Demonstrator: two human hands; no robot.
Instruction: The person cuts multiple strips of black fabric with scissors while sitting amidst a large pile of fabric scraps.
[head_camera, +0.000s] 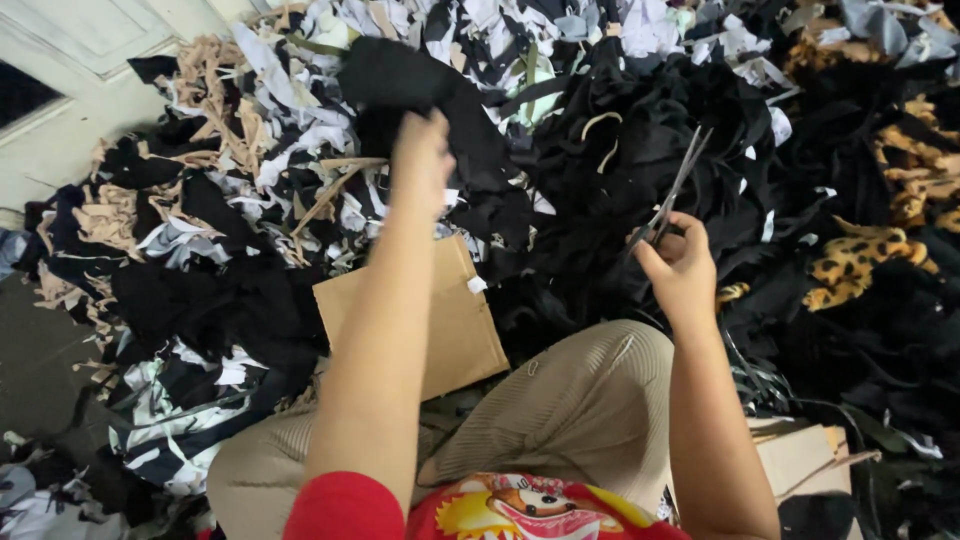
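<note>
My left hand (420, 160) is stretched forward and grips a large piece of black cloth (400, 80) lifted above the heap. My right hand (680, 265) holds a pair of metal scissors (678, 185), blades pointing up and away, slightly apart. The scissors hang over a mound of black fabric (640, 150), to the right of the held cloth and not touching it. A flat brown cardboard sheet (455, 320) lies under my left forearm, beside my knee in beige ribbed trousers (580, 400).
A big heap of fabric scraps fills the floor: black, white, striped and tan strips (220, 110) to the left, leopard-print pieces (860, 260) to the right. A pale door (60, 60) stands at the far left. Another cardboard piece (800, 455) lies at my right.
</note>
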